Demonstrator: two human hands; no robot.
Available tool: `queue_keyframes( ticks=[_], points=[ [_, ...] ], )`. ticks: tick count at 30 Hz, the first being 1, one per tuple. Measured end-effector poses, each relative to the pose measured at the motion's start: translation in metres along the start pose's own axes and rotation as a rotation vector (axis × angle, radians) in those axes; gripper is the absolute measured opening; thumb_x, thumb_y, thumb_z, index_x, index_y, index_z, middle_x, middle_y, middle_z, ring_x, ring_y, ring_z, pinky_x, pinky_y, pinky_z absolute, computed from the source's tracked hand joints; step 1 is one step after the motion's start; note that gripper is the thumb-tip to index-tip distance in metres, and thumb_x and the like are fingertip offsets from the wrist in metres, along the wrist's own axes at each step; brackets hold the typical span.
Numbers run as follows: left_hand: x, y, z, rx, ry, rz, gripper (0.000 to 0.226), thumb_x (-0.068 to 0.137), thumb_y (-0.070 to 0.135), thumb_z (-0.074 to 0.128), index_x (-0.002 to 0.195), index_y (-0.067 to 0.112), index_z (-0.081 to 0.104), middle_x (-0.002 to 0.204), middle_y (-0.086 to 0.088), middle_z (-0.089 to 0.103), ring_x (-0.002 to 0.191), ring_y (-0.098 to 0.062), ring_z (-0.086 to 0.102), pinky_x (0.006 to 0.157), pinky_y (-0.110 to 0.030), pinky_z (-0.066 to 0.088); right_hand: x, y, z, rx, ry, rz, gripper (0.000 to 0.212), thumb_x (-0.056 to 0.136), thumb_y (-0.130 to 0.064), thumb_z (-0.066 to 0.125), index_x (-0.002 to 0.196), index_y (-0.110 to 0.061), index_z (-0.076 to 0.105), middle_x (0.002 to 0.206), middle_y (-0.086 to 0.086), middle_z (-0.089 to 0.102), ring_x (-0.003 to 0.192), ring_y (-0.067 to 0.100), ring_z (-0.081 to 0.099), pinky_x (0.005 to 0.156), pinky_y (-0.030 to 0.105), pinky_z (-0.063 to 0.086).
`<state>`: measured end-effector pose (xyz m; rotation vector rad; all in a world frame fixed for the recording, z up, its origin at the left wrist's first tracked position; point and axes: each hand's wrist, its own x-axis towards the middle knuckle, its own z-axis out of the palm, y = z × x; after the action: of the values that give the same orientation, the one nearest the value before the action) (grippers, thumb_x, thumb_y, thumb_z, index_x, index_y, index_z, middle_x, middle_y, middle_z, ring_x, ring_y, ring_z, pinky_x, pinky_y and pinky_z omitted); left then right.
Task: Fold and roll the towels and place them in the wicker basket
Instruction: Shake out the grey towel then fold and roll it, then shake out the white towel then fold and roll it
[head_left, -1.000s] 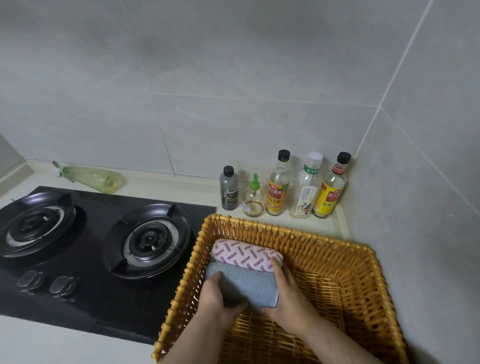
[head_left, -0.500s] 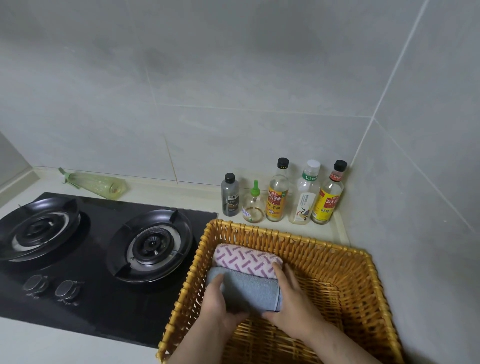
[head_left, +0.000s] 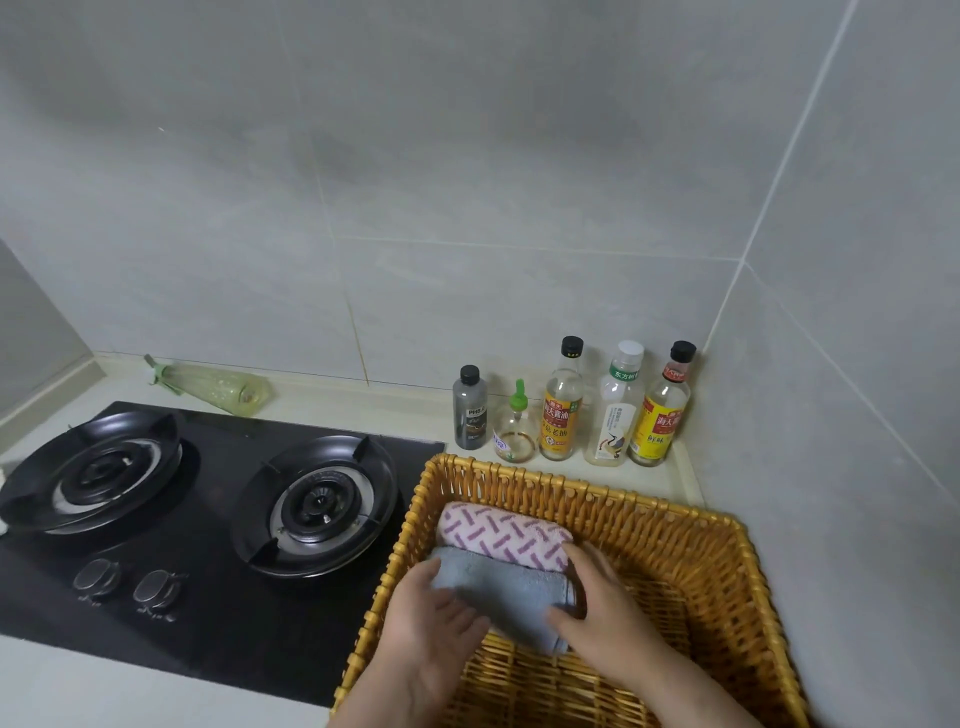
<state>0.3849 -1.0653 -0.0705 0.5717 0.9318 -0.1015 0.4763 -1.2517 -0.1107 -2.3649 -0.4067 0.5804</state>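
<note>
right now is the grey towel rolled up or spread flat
Rolled up. The grey towel lies as a cylinder inside the wicker basket, against the pink patterned towel.

The bottom edge cuts off the near side of the wicker basket.

Black two-burner hob on the counter; five bottles stand against the wall.

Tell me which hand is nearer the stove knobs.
Left. The left hand holds the grey towel at its left end, just across the basket wall from the knobs; the right hand holds its right end, farther away.
</note>
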Motion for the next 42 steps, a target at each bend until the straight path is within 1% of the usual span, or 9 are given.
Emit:
queue_keyframes(
  ticks=[4,8,12,15,18,22,30,37,42],
  points=[
    [-0.040,0.014,-0.011,0.132,-0.164,0.136,0.054,0.097,0.037,0.044,0.130,-0.006,0.050,0.125,-0.030,0.058,0.118,-0.042,0.055,0.105,-0.052,0.043,-0.007,-0.012,-0.012,0.238,0.042,0.099,0.056,0.091,-0.027,0.065,0.143,-0.029,0.045,0.145,-0.008,0.047,0.133,0.013,0.043,0.110,0.034,0.038],
    [-0.080,0.035,-0.030,0.276,-0.173,0.402,0.048,0.093,0.035,0.043,0.120,-0.003,0.058,0.116,-0.025,0.067,0.112,-0.040,0.062,0.099,-0.050,0.046,-0.025,-0.030,-0.025,0.359,0.052,0.056,0.041,0.093,-0.022,0.062,0.133,-0.023,0.054,0.130,-0.008,0.058,0.114,0.003,0.054,0.097,0.022,0.042],
    [-0.113,0.058,-0.053,0.557,-0.072,0.694,0.066,0.070,0.053,0.066,0.122,0.013,0.064,0.120,-0.004,0.070,0.114,-0.021,0.065,0.097,-0.043,0.049,-0.040,-0.054,-0.028,0.411,0.010,-0.042,0.032,0.095,-0.023,0.061,0.127,-0.024,0.058,0.122,-0.012,0.060,0.107,-0.009,0.052,0.085,0.009,0.041],
    [-0.132,0.062,-0.077,0.753,0.022,0.808,0.079,0.057,0.077,0.068,0.123,0.034,0.064,0.128,0.010,0.065,0.124,-0.010,0.056,0.106,-0.045,0.043,-0.048,-0.078,-0.023,0.369,-0.051,-0.119,0.033,0.094,-0.027,0.062,0.127,-0.030,0.058,0.124,-0.011,0.060,0.112,-0.004,0.053,0.093,0.018,0.042],
    [-0.145,0.062,-0.102,0.924,0.156,0.877,0.047,0.078,0.059,0.066,0.121,0.059,0.049,0.141,0.022,0.048,0.131,-0.006,0.046,0.112,-0.041,0.037,-0.055,-0.102,-0.017,0.306,-0.093,-0.178,0.032,0.091,-0.033,0.064,0.121,-0.042,0.057,0.127,-0.010,0.059,0.116,0.002,0.054,0.102,0.030,0.043],
    [-0.167,0.062,-0.135,1.159,0.268,0.961,0.054,0.092,0.039,0.060,0.134,0.056,0.030,0.147,0.029,0.028,0.131,0.000,0.034,0.107,-0.027,0.034,-0.071,-0.132,-0.005,0.285,-0.129,-0.265,0.026,0.090,-0.038,0.065,0.108,-0.055,0.057,0.128,-0.019,0.058,0.117,-0.003,0.054,0.107,0.036,0.043],
    [-0.241,0.067,-0.232,1.212,0.408,0.978,0.056,0.090,0.053,0.054,0.139,0.055,0.028,0.148,0.034,0.023,0.133,0.003,0.036,0.108,-0.025,0.035,-0.126,-0.212,0.052,0.245,-0.189,-0.394,0.039,0.092,-0.034,0.063,0.127,-0.046,0.052,0.132,-0.015,0.054,0.120,0.002,0.052,0.103,0.030,0.046],
    [-0.331,0.055,-0.353,1.169,0.570,1.033,0.053,0.086,0.058,0.054,0.133,0.057,0.029,0.133,0.047,0.021,0.132,0.011,0.027,0.112,-0.020,0.025,-0.203,-0.298,0.139,0.181,-0.268,-0.563,0.035,0.091,-0.032,0.065,0.118,-0.050,0.053,0.127,-0.018,0.056,0.120,0.001,0.051,0.102,0.027,0.045],
    [-0.392,0.040,-0.435,1.077,0.667,1.038,0.056,0.076,0.073,0.050,0.129,0.058,0.038,0.135,0.045,0.026,0.132,0.006,0.031,0.113,-0.030,0.032,-0.265,-0.344,0.198,0.152,-0.356,-0.657,0.035,0.090,-0.036,0.064,0.117,-0.053,0.050,0.125,-0.028,0.054,0.119,-0.003,0.052,0.100,0.024,0.045]
  ],
)
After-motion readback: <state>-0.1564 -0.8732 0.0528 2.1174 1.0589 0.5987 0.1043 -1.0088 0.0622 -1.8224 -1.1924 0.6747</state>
